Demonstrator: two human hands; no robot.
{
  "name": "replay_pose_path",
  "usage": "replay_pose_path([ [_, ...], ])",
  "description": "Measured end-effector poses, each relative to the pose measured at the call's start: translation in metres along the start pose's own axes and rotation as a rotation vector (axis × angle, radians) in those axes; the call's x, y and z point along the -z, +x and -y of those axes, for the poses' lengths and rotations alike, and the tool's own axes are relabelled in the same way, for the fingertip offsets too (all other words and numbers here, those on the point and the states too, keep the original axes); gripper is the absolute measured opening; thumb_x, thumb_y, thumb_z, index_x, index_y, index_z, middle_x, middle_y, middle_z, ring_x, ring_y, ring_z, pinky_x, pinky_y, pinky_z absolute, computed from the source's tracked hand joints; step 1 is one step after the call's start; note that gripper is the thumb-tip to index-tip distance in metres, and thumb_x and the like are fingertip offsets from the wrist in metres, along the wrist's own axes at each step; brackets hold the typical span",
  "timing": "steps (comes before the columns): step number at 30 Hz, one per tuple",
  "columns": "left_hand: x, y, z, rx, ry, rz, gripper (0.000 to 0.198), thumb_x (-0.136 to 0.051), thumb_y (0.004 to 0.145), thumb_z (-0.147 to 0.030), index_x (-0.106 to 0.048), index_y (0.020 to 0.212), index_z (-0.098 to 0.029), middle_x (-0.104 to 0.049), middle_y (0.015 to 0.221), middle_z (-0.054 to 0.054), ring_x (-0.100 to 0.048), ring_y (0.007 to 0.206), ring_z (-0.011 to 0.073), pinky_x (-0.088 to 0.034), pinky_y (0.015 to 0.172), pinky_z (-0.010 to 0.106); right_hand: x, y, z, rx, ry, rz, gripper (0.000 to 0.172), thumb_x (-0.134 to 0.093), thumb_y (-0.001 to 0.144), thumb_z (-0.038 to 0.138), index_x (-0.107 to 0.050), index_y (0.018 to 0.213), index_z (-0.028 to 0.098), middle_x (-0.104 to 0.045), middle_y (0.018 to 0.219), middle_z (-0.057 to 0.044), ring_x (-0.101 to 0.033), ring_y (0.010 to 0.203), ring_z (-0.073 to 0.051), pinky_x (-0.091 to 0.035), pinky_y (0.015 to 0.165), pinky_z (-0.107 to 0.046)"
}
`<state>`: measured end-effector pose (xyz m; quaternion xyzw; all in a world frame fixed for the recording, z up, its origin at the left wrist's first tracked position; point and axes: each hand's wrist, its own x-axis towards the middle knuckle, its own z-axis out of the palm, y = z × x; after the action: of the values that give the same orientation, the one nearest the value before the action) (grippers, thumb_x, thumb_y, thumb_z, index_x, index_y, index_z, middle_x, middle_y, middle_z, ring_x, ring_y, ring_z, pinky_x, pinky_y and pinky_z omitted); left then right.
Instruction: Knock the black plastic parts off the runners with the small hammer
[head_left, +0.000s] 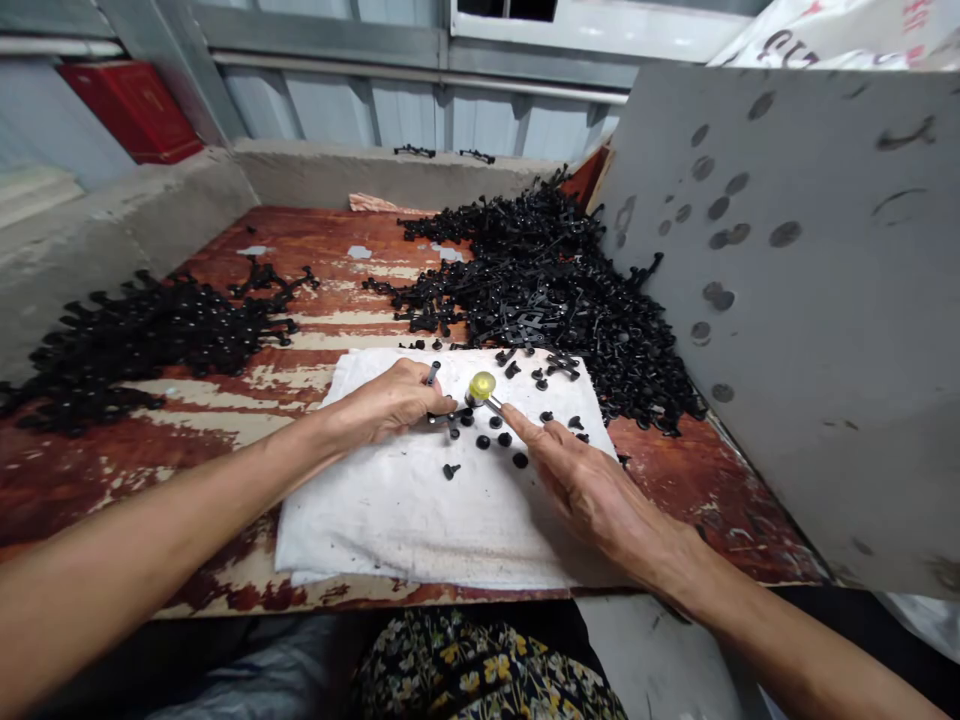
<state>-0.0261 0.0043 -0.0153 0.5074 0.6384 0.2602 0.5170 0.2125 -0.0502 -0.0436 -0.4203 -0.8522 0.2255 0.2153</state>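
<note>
On the white cloth (pixel 450 520), the left hand (pixel 394 400) covers most of a black plastic part (pixel 444 417), so its shape cannot be told. The yellow-headed tool (pixel 482 386) has its shaft hidden under the right hand (pixel 592 485). Left of the cloth, the picture's edge cuts off the black pile (pixel 127 340).

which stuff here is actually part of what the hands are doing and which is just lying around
In use: left hand, black part, right hand, yellow-headed tool, loose black pieces, white cloth, right heap of black parts.
Lying about: red box, grey spotted board, left heap of black parts.
</note>
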Motion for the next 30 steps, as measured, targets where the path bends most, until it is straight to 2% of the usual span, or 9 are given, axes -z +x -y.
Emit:
replay_pose_path([
  [3,-0.002,-0.003,0.000,-0.007,0.015,-0.002,0.025,-0.072,0.066,-0.015,-0.049,0.058,-0.018,-0.040,0.042,-0.007,-0.029,0.032,0.0040,-0.015,0.031,0.019,-0.002,-0.002,-0.004,-0.003,-0.034,0.012,0.070,-0.041,0.083,0.009,-0.041,0.149,0.029,-0.060,0.083,-0.009,-0.052,0.060,-0.019,-0.052,0.061,-0.039],
  [7,-0.002,-0.004,0.000,-0.008,0.080,-0.045,0.025,-0.070,0.069,-0.015,-0.048,0.058,-0.018,-0.041,0.042,-0.007,-0.031,0.032,0.0047,-0.017,0.031,0.019,0.001,-0.004,-0.001,0.042,-0.043,-0.085,0.069,-0.039,0.085,0.007,-0.037,0.151,0.028,-0.058,0.083,-0.007,-0.055,0.065,-0.020,-0.051,0.062,-0.035],
  [11,-0.003,-0.003,-0.004,-0.007,0.098,-0.050,0.025,-0.068,0.068,-0.011,-0.048,0.056,-0.018,-0.040,0.040,-0.008,-0.029,0.032,0.0040,-0.018,0.030,0.018,0.003,-0.006,0.008,0.126,-0.033,-0.135,0.066,-0.036,0.087,0.003,-0.036,0.151,0.019,-0.059,0.085,-0.007,-0.056,0.067,-0.018,-0.051,0.063,-0.032],
  [16,-0.005,-0.002,-0.007,-0.019,0.041,-0.073,0.023,-0.065,0.068,-0.003,-0.050,0.054,-0.016,-0.040,0.039,-0.008,-0.025,0.030,0.0019,-0.016,0.030,0.018,-0.002,-0.006,0.010,0.111,-0.186,-0.015,0.068,-0.035,0.082,0.002,-0.040,0.148,0.015,-0.054,0.077,-0.004,-0.047,0.053,-0.014,-0.044,0.050,-0.027],
  [21,-0.002,-0.005,-0.008,0.097,-0.061,0.047,0.024,-0.066,0.070,-0.006,-0.049,0.057,-0.017,-0.044,0.040,-0.006,-0.026,0.030,0.0031,-0.012,0.031,0.018,-0.001,-0.004,0.006,0.058,-0.218,0.056,0.073,-0.036,0.081,0.001,-0.034,0.152,0.017,-0.055,0.080,-0.005,-0.047,0.056,-0.015,-0.047,0.054,-0.029],
  [24,-0.001,-0.006,-0.008,0.117,-0.094,0.055,0.024,-0.067,0.069,-0.005,-0.048,0.059,-0.017,-0.046,0.041,-0.005,-0.027,0.030,0.0032,-0.011,0.031,0.017,0.002,-0.003,0.007,0.066,-0.210,0.060,0.073,-0.037,0.081,0.002,-0.035,0.151,0.019,-0.057,0.080,-0.005,-0.047,0.056,-0.014,-0.048,0.054,-0.030],
  [27,-0.001,-0.005,-0.006,0.096,-0.077,0.031,0.023,-0.066,0.069,-0.006,-0.048,0.060,-0.018,-0.042,0.040,-0.006,-0.026,0.030,0.0033,-0.011,0.031,0.017,0.006,-0.005,0.012,0.104,-0.134,0.001,0.067,-0.036,0.085,0.002,-0.038,0.150,0.019,-0.060,0.082,-0.007,-0.052,0.060,-0.016,-0.051,0.058,-0.030],
  [30,-0.001,-0.002,-0.003,0.094,-0.050,0.019,0.022,-0.065,0.069,-0.007,-0.048,0.060,-0.018,-0.041,0.039,-0.007,-0.025,0.030,0.0033,-0.011,0.031,0.017,0.009,-0.007,0.019,0.189,-0.021,-0.168,0.065,-0.036,0.090,0.003,-0.032,0.152,0.021,-0.060,0.083,-0.006,-0.058,0.070,-0.018,-0.053,0.064,-0.030],
])
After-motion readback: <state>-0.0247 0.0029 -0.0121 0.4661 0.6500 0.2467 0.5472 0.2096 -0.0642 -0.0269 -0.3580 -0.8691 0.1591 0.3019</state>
